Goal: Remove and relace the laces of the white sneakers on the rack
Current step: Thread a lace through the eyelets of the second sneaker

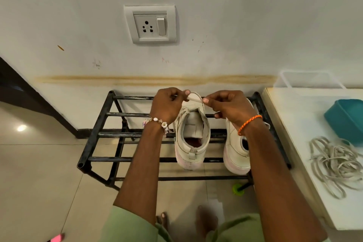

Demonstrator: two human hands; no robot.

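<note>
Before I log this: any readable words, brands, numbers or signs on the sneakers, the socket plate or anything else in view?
None can be read.
Left sneaker: no legible brand; its heel tab shows no text.
Right sneaker: nothing legible.
Socket plate: no markings visible.
Teal tub: plain.

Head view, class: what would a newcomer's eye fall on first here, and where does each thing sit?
First, the two hands, left hand and right hand, pinching a lace between them at centre, over the toe of the left sneaker on the black rack. Next, the loose laces piled on the white table at right, beside a teal tub. Above, a socket on the wall.
</note>
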